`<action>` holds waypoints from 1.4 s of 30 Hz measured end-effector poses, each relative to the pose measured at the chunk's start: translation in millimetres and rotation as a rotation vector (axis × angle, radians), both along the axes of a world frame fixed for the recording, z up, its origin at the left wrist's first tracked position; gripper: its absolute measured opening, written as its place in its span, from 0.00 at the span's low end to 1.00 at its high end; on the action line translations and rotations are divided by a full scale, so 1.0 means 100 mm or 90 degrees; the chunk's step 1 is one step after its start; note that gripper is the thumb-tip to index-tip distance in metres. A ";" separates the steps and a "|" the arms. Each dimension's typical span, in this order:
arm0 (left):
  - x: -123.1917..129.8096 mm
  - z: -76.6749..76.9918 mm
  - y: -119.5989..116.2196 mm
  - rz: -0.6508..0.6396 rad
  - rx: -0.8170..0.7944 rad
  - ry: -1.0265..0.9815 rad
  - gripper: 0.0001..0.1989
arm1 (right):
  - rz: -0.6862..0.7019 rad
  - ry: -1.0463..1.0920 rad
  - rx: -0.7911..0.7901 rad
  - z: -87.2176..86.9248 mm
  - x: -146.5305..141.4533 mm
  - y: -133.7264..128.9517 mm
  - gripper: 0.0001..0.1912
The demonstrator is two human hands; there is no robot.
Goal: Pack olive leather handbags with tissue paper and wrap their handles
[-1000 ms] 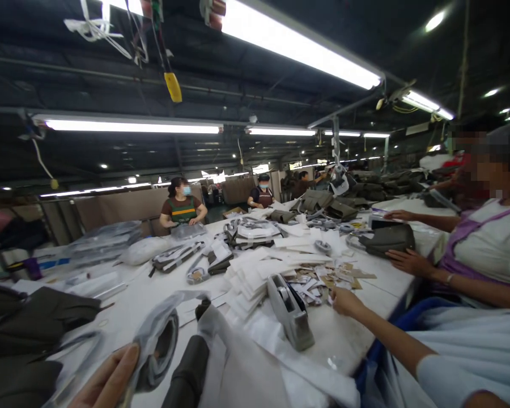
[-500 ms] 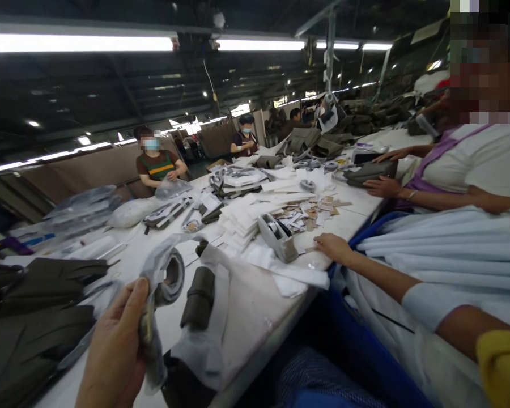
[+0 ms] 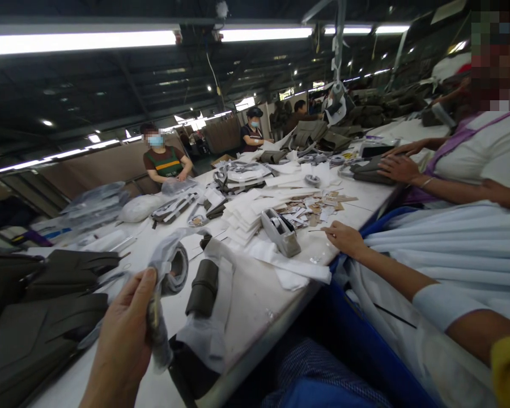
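My left hand (image 3: 130, 323) is closed, thumb on top, around a clear plastic bag (image 3: 164, 340) with a rolled grey strap (image 3: 177, 266) at its upper end. Beside the strap, a dark olive rolled piece (image 3: 204, 289) lies on the table with translucent wrapping (image 3: 208, 334) about it. Far out to the right, my right hand (image 3: 344, 238) has its fingers drawn together over the table edge. A thin sliver shows at its fingertips, too small to name. Left of these fingers stands a grey tape dispenser (image 3: 280, 232).
White sheets (image 3: 244, 218) and scattered paper tags (image 3: 312, 209) cover mid-table. Olive fabric bags (image 3: 46, 317) are piled at left. A co-worker's hands (image 3: 402, 167) rest on an olive item at right; other people work behind. A blue-rimmed bin (image 3: 344, 317) with pale cloth adjoins the table.
The view has shifted slightly, moving most things rightward. My right hand has drawn a little away from the tape dispenser. My left hand keeps its hold on the bagged strap.
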State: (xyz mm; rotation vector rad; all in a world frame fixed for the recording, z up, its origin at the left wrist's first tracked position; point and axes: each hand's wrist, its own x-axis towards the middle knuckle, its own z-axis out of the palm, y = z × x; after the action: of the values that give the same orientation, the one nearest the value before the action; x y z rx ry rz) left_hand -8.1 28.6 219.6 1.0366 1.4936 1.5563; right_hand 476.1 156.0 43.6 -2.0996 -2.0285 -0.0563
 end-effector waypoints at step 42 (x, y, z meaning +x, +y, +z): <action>0.26 -0.01 -0.16 0.025 0.198 0.476 0.10 | 0.407 1.024 -0.233 1.49 -3.23 -0.41 0.10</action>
State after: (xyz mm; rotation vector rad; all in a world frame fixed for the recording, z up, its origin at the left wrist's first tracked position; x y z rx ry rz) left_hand 18.2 12.4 218.9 1.9306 1.7726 1.5342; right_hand 152.8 114.8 192.8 -0.7213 -1.3935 1.5651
